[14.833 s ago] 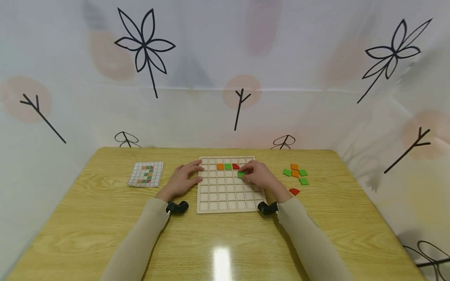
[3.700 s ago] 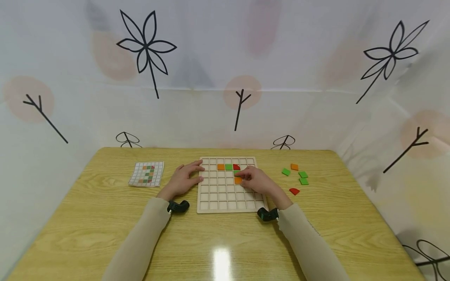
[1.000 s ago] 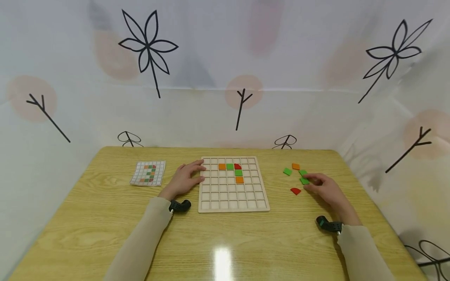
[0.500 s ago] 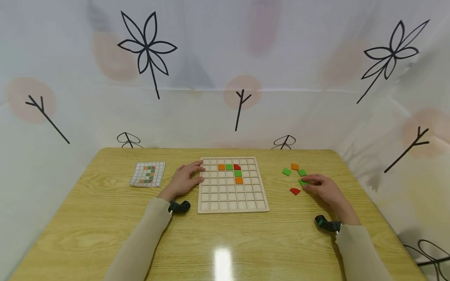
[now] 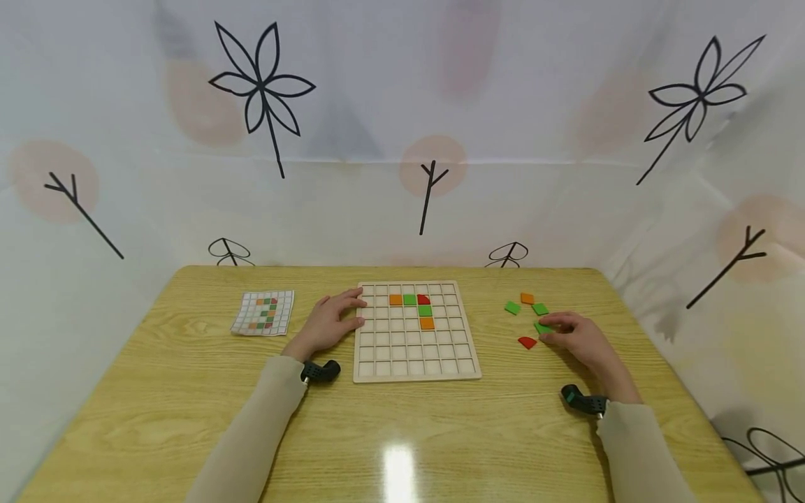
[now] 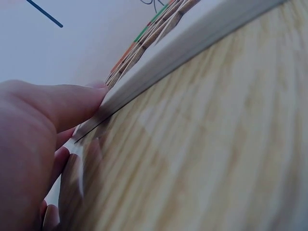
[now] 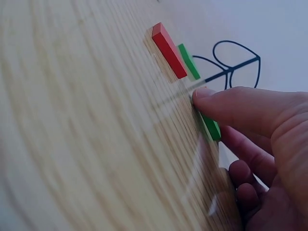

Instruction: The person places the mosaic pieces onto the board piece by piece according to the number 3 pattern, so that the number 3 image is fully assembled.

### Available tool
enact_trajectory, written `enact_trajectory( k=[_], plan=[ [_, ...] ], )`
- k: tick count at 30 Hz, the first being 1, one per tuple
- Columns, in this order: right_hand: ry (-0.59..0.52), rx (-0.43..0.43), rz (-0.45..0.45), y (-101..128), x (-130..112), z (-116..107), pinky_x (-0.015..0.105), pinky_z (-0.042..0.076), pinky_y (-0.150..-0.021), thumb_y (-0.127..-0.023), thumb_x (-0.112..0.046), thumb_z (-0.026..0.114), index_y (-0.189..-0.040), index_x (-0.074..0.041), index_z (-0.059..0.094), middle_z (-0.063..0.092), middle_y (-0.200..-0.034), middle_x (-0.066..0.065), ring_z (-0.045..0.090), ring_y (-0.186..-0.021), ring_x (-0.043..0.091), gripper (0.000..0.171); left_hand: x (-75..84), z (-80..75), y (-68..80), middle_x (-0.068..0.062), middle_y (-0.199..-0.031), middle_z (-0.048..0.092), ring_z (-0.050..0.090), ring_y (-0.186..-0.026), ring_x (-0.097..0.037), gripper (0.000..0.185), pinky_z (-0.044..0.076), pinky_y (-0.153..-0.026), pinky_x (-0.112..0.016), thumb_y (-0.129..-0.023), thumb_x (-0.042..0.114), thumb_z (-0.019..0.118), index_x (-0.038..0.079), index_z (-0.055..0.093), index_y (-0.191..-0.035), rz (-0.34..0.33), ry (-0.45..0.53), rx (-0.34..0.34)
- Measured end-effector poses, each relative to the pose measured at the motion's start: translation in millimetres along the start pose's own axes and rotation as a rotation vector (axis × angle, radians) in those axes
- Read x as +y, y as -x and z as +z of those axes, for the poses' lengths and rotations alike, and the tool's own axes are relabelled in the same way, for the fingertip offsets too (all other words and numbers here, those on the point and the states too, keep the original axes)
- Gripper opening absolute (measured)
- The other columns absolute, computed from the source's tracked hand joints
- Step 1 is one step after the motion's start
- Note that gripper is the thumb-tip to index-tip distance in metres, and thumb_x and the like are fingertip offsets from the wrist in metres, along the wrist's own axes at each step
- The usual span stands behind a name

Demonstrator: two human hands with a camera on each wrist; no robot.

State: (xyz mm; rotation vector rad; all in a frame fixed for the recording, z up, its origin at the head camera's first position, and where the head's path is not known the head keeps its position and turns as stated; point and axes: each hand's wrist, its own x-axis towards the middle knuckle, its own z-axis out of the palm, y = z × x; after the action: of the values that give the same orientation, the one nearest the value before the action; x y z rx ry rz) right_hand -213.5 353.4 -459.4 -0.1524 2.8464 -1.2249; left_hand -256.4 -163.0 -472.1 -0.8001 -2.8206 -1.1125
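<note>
The left hand (image 5: 330,323) lies flat with relaxed fingers against the left edge of the wooden grid board (image 5: 415,367), apparently to keep it from sliding on the bench (image 5: 402,433). The right hand (image 5: 575,339) has its thumb and fingertips on a green tile (image 5: 542,327) lying among the loose tiles right of the board, beside a red tile (image 5: 527,342), seemingly pinching its edge to lift it. A pattern card (image 5: 263,312) lies left of the board, within easy view.

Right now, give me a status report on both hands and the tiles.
Left hand steadies wooden grid board. Right hand pinches loose green square tile. Red quarter-round tile lies just beside it.
</note>
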Motion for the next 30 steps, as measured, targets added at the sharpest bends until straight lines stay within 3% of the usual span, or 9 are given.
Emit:
enact_trajectory(
  k=[19, 30],
  plan=[
    [0.049, 0.033, 0.010, 1.4, -3.6, 4.2, 0.030, 0.045, -0.076, -0.092, -0.027, 0.075, -0.121, 0.000, 0.069, 0.061, -0.120, 0.020, 0.052, -0.094, 0.023, 0.040, -0.7, 0.7, -0.1, -0.007, -0.157, 0.039, 0.032, -0.145, -0.028, 0.038, 0.008, -0.118, -0.058, -0.100, 0.026, 0.063, 0.010, 0.062, -0.134, 0.002, -0.008, 0.002],
    [0.037, 0.019, 0.038, 2.3, -1.2, 4.6, 0.037, 0.045, -0.081, -0.094, -0.032, 0.072, -0.126, -0.002, 0.066, 0.060, -0.122, 0.020, 0.054, -0.100, 0.027, 0.045, -4.0, 1.8, 0.0, -0.008, -0.156, 0.040, 0.035, -0.144, -0.028, 0.039, 0.012, -0.118, -0.059, -0.100, 0.028, 0.064, 0.009, 0.063, -0.133, 0.016, -0.019, 0.003]
  ],
)
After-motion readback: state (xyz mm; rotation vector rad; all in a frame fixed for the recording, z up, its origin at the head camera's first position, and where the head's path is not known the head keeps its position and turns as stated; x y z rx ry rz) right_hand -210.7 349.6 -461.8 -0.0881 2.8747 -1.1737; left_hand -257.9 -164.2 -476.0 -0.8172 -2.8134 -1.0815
